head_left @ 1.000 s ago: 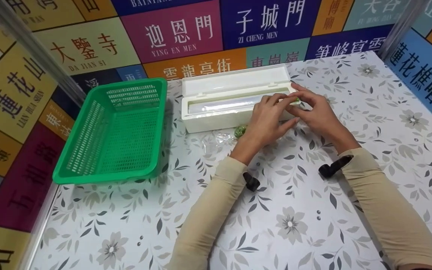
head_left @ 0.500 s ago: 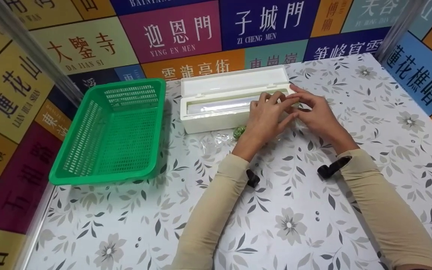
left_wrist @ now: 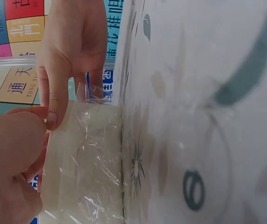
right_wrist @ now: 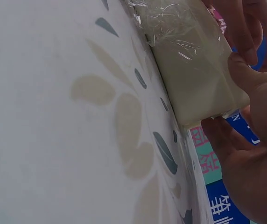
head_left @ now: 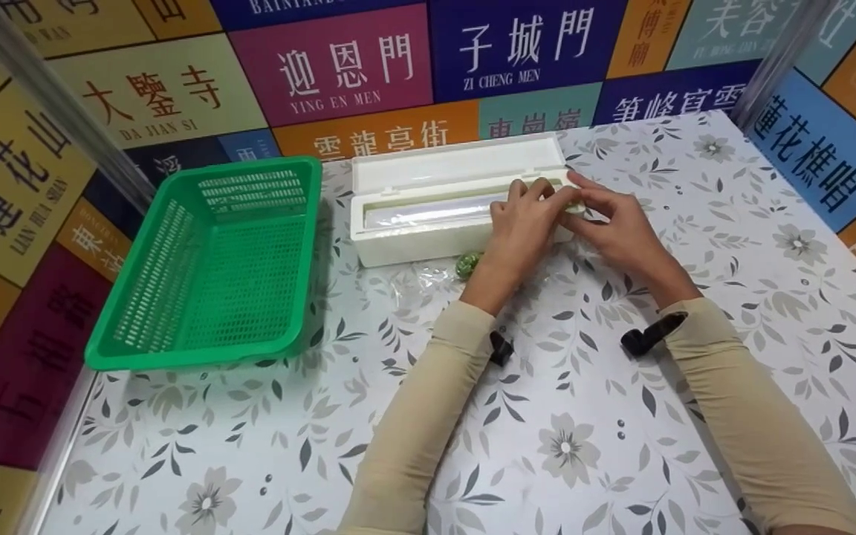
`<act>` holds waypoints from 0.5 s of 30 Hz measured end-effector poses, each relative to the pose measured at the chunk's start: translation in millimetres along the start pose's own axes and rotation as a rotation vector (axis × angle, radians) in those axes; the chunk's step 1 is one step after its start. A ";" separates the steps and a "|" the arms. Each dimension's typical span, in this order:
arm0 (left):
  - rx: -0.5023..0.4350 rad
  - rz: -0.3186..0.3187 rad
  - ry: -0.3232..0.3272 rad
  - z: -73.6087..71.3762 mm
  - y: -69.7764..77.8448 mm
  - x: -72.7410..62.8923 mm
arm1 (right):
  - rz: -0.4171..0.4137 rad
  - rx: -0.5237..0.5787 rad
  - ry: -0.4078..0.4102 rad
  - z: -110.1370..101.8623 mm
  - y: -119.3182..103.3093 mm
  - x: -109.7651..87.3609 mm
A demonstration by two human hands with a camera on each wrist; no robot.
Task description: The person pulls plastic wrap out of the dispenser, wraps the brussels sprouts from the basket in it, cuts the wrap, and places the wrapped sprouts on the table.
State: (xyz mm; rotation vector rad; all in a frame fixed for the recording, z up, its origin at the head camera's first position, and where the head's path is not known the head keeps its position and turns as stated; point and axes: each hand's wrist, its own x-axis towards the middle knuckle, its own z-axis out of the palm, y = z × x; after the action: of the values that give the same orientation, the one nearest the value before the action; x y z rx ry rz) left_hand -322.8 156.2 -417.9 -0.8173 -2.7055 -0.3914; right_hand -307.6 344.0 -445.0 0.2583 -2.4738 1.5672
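A white cling film box [head_left: 420, 245] stands with its lid raised, showing a film roll [head_left: 428, 213] inside. Clear film [left_wrist: 94, 163] drapes wrinkled down its front wall. My right hand [head_left: 625, 230] grips the box's right end, thumb at the upper front edge and fingers around the end wall, as the right wrist view [right_wrist: 259, 158] shows. My left hand [head_left: 524, 223] arches over the same end with bent fingers, its fingertips meeting my right thumb; I cannot tell what they pinch. A small round green thing [head_left: 467, 264] lies before the box, partly hidden by my left wrist.
A green perforated basket [head_left: 298, 327] stands to the left of the box. Crinkled clear film [head_left: 420, 282] lies on the flowered tabletop [head_left: 562, 446] in front of the box. Walls with coloured lettered panels [head_left: 339, 67] enclose the back and sides.
The head view has shifted slightly. Both hands stay at the box's right end, with small finger movements; the green bit seen between them earlier is now hidden.
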 end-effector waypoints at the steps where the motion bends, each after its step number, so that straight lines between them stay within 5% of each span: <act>1: -0.003 -0.006 -0.001 -0.2 0.4 0.4 | -0.002 -0.002 -0.001 0.0 -0.1 0.0; 15: -0.054 -0.053 -0.033 -4.1 -0.2 5.4 | -0.042 -0.010 0.012 0.0 2.6 1.4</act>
State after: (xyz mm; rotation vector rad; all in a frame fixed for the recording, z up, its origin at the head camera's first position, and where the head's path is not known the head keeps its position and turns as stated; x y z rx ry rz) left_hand -326.4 157.3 -412.3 -0.7751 -2.7630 -0.4689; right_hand -309.7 345.1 -446.9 0.2967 -2.4498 1.5348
